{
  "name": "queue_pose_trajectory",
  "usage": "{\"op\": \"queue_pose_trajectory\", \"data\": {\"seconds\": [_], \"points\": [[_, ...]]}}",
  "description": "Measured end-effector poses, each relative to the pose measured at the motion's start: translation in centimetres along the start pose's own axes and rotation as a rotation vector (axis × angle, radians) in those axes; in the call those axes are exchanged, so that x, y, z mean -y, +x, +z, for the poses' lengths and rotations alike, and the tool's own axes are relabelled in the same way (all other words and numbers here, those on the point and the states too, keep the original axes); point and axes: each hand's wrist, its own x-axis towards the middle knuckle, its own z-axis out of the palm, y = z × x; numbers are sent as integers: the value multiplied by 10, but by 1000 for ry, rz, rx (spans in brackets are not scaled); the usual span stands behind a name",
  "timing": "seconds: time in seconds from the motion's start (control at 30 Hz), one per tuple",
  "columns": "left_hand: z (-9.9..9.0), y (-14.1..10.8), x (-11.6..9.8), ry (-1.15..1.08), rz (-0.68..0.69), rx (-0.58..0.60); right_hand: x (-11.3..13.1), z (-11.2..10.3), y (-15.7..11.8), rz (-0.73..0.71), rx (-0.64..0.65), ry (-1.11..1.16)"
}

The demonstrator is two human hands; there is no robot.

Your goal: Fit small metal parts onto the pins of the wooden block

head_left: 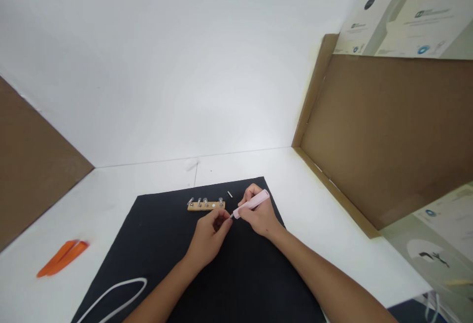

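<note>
My right hand is closed around a pink nail drill, pen-shaped with a thin metal tip pointing down to the left. That tip meets the fingertips of my left hand, whose thumb and forefinger are pinched together. Whatever small thing sits in that pinch is too small to make out. Just beyond my left hand lies a light wooden strip bearing several small metal posts with clear nail tips on them, plus one bare white dot. A small white stick rests to the right of the strip.
Under my hands a black mat covers part of the white table. An orange strip lies at the left. A white cable loops over the mat's near left corner. Brown boards stand at both sides, a white wall behind.
</note>
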Motion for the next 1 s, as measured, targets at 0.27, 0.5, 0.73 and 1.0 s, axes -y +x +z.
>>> {"op": "queue_pose_trajectory", "data": {"seconds": [0.27, 0.5, 0.73, 1.0], "points": [[0, -1, -3, 6, -7, 7, -2, 0, -2, -24, 18, -120], [0, 1, 0, 17, -2, 0, -2, 0, -2, 0, 17, -45], [0, 0, 0, 14, -1, 2, -1, -1, -2, -24, 62, -59], [0, 0, 0, 22, 0, 6, -2, 0, -4, -41, 73, -174]]}}
